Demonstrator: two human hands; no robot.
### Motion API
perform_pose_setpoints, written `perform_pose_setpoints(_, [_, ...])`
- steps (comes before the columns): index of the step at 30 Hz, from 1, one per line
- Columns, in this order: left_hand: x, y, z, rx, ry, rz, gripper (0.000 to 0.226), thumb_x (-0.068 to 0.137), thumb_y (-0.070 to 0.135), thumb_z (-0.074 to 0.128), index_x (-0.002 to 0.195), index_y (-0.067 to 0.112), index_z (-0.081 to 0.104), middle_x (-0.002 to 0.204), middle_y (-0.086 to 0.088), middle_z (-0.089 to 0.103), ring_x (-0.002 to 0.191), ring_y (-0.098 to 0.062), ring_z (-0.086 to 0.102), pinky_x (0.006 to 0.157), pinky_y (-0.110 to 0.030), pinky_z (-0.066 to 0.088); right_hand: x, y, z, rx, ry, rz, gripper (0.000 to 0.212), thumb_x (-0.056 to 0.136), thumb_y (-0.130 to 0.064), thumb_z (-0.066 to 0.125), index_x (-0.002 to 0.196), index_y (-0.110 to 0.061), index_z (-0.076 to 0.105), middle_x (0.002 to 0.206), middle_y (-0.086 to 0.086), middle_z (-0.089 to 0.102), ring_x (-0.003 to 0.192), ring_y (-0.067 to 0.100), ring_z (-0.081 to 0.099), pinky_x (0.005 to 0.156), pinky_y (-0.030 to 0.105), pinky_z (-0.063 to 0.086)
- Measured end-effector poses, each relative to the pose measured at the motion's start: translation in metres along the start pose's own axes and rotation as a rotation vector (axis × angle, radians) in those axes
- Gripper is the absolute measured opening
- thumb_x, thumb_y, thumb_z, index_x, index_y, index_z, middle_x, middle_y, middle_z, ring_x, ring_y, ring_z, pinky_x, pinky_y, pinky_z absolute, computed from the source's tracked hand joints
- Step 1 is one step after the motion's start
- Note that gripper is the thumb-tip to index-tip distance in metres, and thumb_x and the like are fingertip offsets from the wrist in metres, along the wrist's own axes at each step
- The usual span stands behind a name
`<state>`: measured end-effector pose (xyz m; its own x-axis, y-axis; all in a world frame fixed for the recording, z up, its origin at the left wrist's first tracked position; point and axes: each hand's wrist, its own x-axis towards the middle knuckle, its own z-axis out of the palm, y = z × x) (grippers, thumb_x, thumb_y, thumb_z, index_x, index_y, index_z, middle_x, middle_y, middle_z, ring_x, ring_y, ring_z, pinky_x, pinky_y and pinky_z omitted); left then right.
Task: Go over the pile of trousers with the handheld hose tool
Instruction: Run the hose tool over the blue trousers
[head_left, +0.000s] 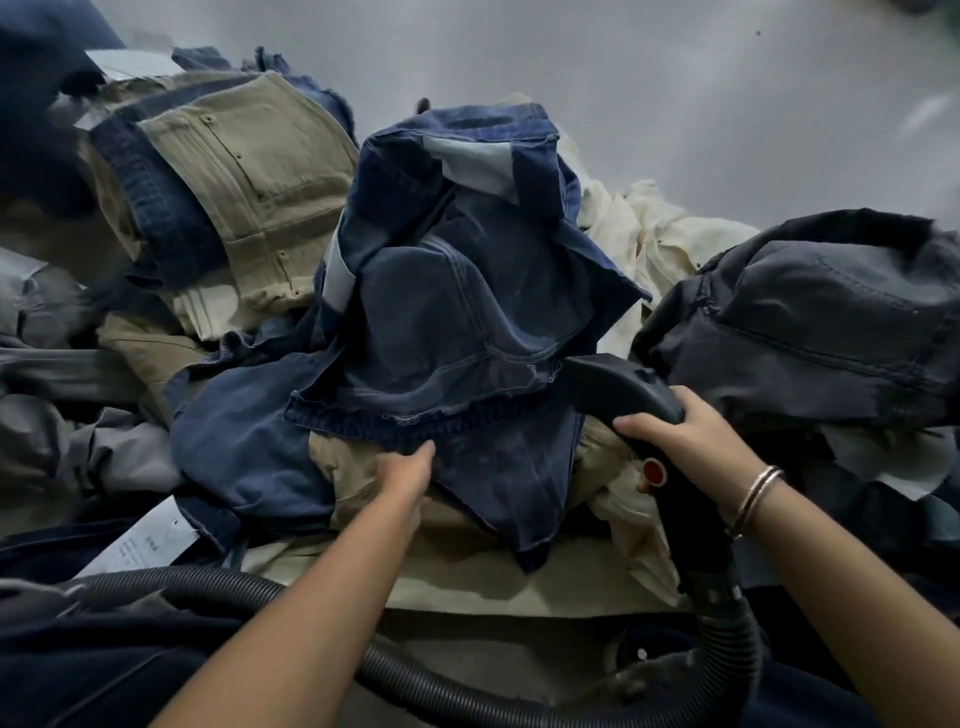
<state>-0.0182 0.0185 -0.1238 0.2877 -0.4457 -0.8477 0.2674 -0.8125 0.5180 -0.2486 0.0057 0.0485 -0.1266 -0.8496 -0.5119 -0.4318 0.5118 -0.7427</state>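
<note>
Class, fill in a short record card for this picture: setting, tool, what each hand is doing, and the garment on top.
Setting: a heap of trousers in navy, khaki, cream and grey
Tool: black hose tool with a red button and a ribbed hose
Right hand: grips the tool's handle; bangles on the wrist
Left hand: on the navy trousers, at their lower edge
Top garment: navy trousers, crumpled

Trousers (457, 291) of matt woven cloth, navy with pale stitching, among khaki and cream twill. Tool (631, 395) of smooth black matt plastic with a glossy red button (654, 472). Ribbed plastic hose (431, 680). Shiny metal bangles (756, 496). Paper tag (143, 543).
</note>
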Motion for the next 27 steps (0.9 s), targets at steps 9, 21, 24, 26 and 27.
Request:
perform_pose_setpoints(9, [0.018, -0.009, -0.021, -0.563, -0.167, -0.046, 0.039, 0.095, 0.021, 0.057, 0.132, 0.012, 0.049, 0.132, -0.009, 0.055, 0.124, -0.026, 0.05, 0.101, -0.037, 0.04, 0.023, 0.023, 0.064, -0.131, -0.229, -0.176, 0.027, 0.083, -0.015, 0.072, 0.097, -0.017, 0.049, 0.07, 0.004, 0.061, 0.05, 0.021, 0.061, 0.052, 0.035, 0.05])
perform_pose_setpoints(21, [0.05, 0.045, -0.087, -0.59, 0.548, 0.129, 0.062, 0.094, 0.019, 0.058, 0.147, 0.023, 0.027, 0.15, -0.01, 0.032, 0.128, -0.025, 0.041, 0.106, -0.038, 0.035, 0.021, 0.037, 0.015, -0.052, 0.048, -0.141, 0.019, 0.086, -0.019, 0.069, 0.095, -0.028, 0.055, 0.074, 0.011, 0.062, 0.049, 0.019, 0.056, 0.052, 0.038, 0.051])
perform_pose_setpoints(24, [0.025, 0.054, -0.057, 0.137, 0.699, 0.684, 0.05, 0.086, 0.007, 0.062, 0.134, 0.007, 0.049, 0.137, -0.021, 0.044, 0.127, -0.035, 0.044, 0.107, -0.041, 0.034, 0.017, 0.032, 0.006, 0.018, 0.008, -0.136, 0.019, 0.086, -0.017, 0.068, 0.095, -0.028, 0.055, 0.069, 0.01, 0.058, 0.044, 0.021, 0.055, 0.046, 0.037, 0.051])
perform_pose_setpoints(26, [0.008, 0.067, -0.013, 0.399, 0.372, 1.182, 0.028, 0.082, -0.005, 0.059, 0.107, 0.004, 0.067, 0.111, -0.017, 0.062, 0.107, -0.034, 0.057, 0.097, -0.044, 0.043, 0.014, 0.03, 0.006, -0.001, -0.014, -0.138, 0.02, 0.086, -0.018, 0.068, 0.098, -0.026, 0.054, 0.071, 0.011, 0.058, 0.048, 0.022, 0.055, 0.049, 0.037, 0.053])
perform_pose_setpoints(27, [-0.001, 0.077, 0.012, 0.461, 0.142, 1.274, 0.023, 0.082, -0.007, 0.058, 0.099, 0.004, 0.069, 0.102, -0.014, 0.066, 0.1, -0.032, 0.06, 0.091, -0.041, 0.046, 0.012, 0.03, 0.007, -0.008, -0.025, -0.139, 0.02, 0.086, -0.019, 0.068, 0.099, -0.026, 0.055, 0.074, 0.011, 0.059, 0.051, 0.022, 0.055, 0.052, 0.038, 0.053])
